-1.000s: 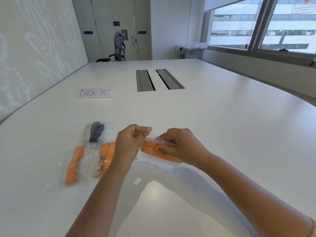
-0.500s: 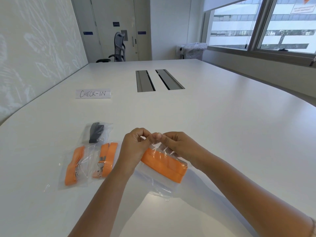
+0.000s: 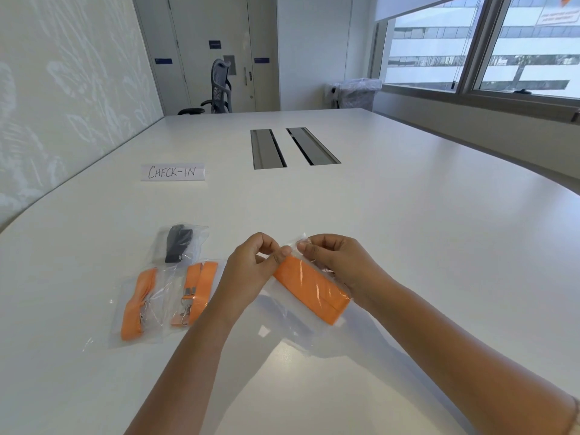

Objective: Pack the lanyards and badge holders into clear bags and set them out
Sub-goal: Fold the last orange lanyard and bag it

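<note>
The mouth of a clear bag [image 3: 301, 246], holding a folded orange lanyard [image 3: 310, 290] above the table [image 3: 408, 246], is pinched between left hand [image 3: 251, 271] and right hand [image 3: 339, 265]; sealing seems underway, with placement beside the packed bags [image 3: 141, 306] judged next.

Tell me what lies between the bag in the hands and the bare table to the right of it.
Nothing visible. Both hands, left and right, pinch the held bag at its top; the table to its right is bare. The three packed bags lie on the left.
</note>
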The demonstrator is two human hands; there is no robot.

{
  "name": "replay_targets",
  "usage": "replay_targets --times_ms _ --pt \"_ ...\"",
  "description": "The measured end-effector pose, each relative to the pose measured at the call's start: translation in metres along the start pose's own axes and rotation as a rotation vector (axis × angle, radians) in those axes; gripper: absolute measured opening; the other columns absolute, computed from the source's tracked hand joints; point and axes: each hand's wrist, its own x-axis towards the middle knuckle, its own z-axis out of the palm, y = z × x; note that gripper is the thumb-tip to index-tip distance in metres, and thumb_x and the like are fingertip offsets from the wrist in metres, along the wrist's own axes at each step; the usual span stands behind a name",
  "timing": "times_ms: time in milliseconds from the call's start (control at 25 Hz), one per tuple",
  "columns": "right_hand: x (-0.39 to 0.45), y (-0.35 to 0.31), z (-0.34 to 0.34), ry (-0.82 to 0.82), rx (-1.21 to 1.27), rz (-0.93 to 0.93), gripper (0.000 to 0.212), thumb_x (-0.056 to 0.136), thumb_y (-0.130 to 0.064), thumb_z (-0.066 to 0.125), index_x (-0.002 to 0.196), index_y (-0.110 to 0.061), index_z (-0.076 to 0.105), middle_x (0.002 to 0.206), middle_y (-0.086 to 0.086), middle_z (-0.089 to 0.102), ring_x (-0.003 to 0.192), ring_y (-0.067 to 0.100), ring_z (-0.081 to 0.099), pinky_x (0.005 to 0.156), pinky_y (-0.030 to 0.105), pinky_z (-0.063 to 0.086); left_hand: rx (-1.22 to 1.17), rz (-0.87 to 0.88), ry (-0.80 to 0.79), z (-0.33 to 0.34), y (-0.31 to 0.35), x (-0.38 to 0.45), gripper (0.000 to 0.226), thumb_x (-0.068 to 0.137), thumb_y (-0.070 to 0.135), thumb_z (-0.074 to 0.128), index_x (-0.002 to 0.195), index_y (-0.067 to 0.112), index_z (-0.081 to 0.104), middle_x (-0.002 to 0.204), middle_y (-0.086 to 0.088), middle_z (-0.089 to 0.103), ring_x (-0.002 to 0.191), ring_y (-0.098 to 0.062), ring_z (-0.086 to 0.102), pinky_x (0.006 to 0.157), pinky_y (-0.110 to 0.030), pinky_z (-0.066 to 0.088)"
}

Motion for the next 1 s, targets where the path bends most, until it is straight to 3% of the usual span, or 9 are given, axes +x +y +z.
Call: replay_targets --times_ms 120,240,320,440,600,800,1000 --pt "0.0 0.003 0.0 0.005 0.156 0.084 0.017 0.08 -0.029 0.071 0.082 -0.013 0.071 0.074 0.002 0.07 0.058 0.012 0.061 0.055 0.024 0.052 -0.047 -0.003 0.077 0.002 0.0 0.0 0.004 0.084 0.022 0.064 0.081 0.019 0.064 0.085 0.007 0.065 0.069 -0.005 0.056 0.062 -0.008 0.042" --pt "0.002 0.006 0.002 0.064 0.175 0.106 0.021 0.078 -0.036 0.071 0.081 -0.015 0.072 0.074 0.001 0.07 0.056 0.011 0.059 0.051 0.022 0.049 -0.049 0.007 0.139 0.007 0.0 -0.002 0.01 0.082 0.017 0.066 0.076 0.024 0.066 0.083 0.006 0.068 0.071 -0.008 0.058 0.067 -0.014 0.045" --pt "0.003 0.007 0.001 0.063 0.134 0.093 0.023 0.079 -0.04 0.069 0.081 -0.018 0.073 0.073 -0.001 0.07 0.057 0.01 0.06 0.051 0.02 0.048 -0.003 0.049 0.161 0.006 0.0 -0.003 0.009 0.082 0.016 0.066 0.077 0.023 0.067 0.08 0.008 0.067 0.073 -0.005 0.058 0.067 -0.009 0.043" --pt "0.004 0.009 0.002 0.058 0.095 0.107 0.021 0.082 -0.039 0.067 0.08 -0.018 0.072 0.074 -0.003 0.071 0.059 0.01 0.062 0.054 0.022 0.05 0.072 0.108 0.158 0.006 -0.002 -0.003 0.007 0.083 0.017 0.065 0.076 0.019 0.065 0.073 0.013 0.064 0.071 0.0 0.058 0.063 -0.002 0.04" --pt "0.006 0.014 0.005 0.121 0.132 0.13 0.02 0.083 -0.035 0.068 0.078 -0.016 0.072 0.08 -0.003 0.072 0.068 0.015 0.064 0.063 0.03 0.052 0.081 0.072 0.075 0.009 -0.003 -0.002 0.012 0.085 0.02 0.063 0.074 0.017 0.059 0.071 0.008 0.062 0.068 -0.002 0.056 0.061 -0.007 0.041" --pt "0.006 0.016 0.007 0.191 0.151 0.05 0.022 0.082 -0.036 0.067 0.068 -0.019 0.071 0.069 -0.006 0.072 0.058 0.008 0.066 0.055 0.024 0.052 -0.086 -0.057 0.053 0.011 -0.008 0.002 0.013 0.083 0.028 0.064 0.078 0.017 0.059 0.072 0.003 0.064 0.07 -0.008 0.058 0.07 -0.023 0.047" --pt "0.006 0.017 0.009 0.193 0.296 -0.003 0.024 0.083 -0.031 0.068 0.064 -0.018 0.072 0.069 0.001 0.071 0.059 0.013 0.065 0.053 0.024 0.051 -0.389 -0.181 -0.025 0.012 -0.012 0.002 0.031 0.07 0.045 0.063 0.071 0.014 0.062 0.068 0.004 0.059 0.066 -0.007 0.053 0.07 -0.024 0.043"
